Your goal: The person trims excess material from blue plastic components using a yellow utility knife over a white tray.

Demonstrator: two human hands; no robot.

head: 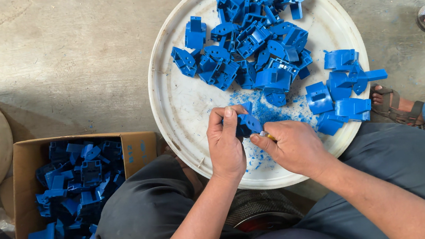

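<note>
Left hand pinches blue part at frame centre, over tray, so shavings drop there. Right hand fingers closed on small yellow-handled tool, tip at part edge. Untrimmed pile upper centre; box of parts lower left.

A bare concrete floor carries a round white tray heaped with blue plastic parts, and a cardboard box of them.
</note>
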